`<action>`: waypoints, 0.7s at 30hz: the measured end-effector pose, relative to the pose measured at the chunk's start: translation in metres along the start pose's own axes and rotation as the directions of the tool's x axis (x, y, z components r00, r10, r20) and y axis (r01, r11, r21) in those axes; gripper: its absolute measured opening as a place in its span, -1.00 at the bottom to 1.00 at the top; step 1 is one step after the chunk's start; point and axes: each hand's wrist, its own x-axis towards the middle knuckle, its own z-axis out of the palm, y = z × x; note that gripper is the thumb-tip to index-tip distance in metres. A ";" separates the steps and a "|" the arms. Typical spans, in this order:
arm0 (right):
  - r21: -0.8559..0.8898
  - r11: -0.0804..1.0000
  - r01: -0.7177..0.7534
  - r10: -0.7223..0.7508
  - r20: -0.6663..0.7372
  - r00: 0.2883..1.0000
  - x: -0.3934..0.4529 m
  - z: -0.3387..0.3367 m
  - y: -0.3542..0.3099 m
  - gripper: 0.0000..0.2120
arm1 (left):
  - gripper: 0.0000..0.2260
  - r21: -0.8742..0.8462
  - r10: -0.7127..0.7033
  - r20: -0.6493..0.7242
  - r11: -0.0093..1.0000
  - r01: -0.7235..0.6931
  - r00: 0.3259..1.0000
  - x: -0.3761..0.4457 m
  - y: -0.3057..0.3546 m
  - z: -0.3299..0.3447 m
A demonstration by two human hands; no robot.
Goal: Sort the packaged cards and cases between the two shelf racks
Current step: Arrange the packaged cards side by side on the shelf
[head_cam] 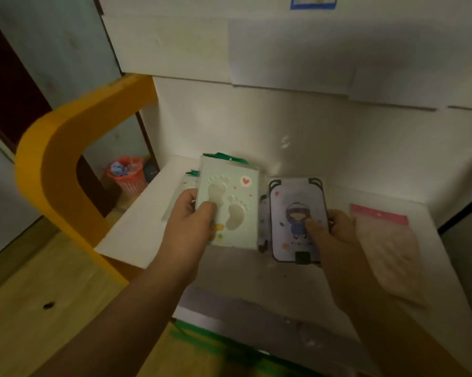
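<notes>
My left hand (pixel 191 221) grips a pale green packaged card (pixel 234 191) printed with two footprints and a red heart, thumb on its front. My right hand (pixel 335 229) holds a lilac case (pixel 294 202) with black corners and a cartoon figure in a blue coat, thumb pressed on the picture. Both are held just above the white shelf (pixel 137 235). Another green-topped packet (pixel 190 180) lies on the shelf behind the footprint card, mostly hidden. A clear packet with a pink header (pixel 381 235) lies flat on the shelf at the right.
An orange rack frame (pixel 55 164) curves up at the shelf's left side. A red mesh bin (pixel 127 175) stands on the floor behind it. White wall panels (pixel 283 126) close the back of the shelf. Something green (pixel 210 346) shows below the shelf's front edge.
</notes>
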 end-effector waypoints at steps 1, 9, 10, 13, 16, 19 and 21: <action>-0.001 1.000 0.003 -0.003 -0.019 1.000 0.003 0.008 0.001 -0.98 | -0.85 0.008 -0.005 0.021 1.000 0.005 1.000 0.009 0.001 -0.004; 0.030 0.999 0.011 -0.008 -0.098 0.995 0.008 0.052 0.002 -0.96 | -0.80 0.066 0.031 0.098 0.997 -0.038 0.995 0.060 -0.006 -0.041; 0.024 1.000 0.010 -0.007 -0.108 0.994 0.009 0.054 0.002 -0.95 | -0.76 0.074 0.042 0.092 0.996 -0.049 0.995 0.066 -0.007 -0.046; 0.008 1.000 0.007 -0.006 -0.138 0.990 0.009 0.060 0.003 -0.94 | -0.71 0.103 0.087 0.048 0.990 -0.092 0.995 0.083 -0.010 -0.058; 0.009 1.000 0.011 -0.010 -0.158 0.987 0.009 0.064 0.003 -0.95 | -0.71 0.167 0.109 0.033 0.979 -0.113 0.993 0.097 -0.012 -0.065; 0.013 1.000 0.010 -0.008 -0.159 0.987 0.008 0.068 0.003 -0.94 | -0.62 0.241 0.121 0.042 0.962 -0.128 0.992 0.108 -0.015 -0.069; 0.024 1.000 0.011 -0.007 -0.166 0.986 0.008 0.069 0.003 -0.93 | -0.68 0.267 0.144 0.046 0.952 -0.151 0.989 0.112 -0.021 -0.070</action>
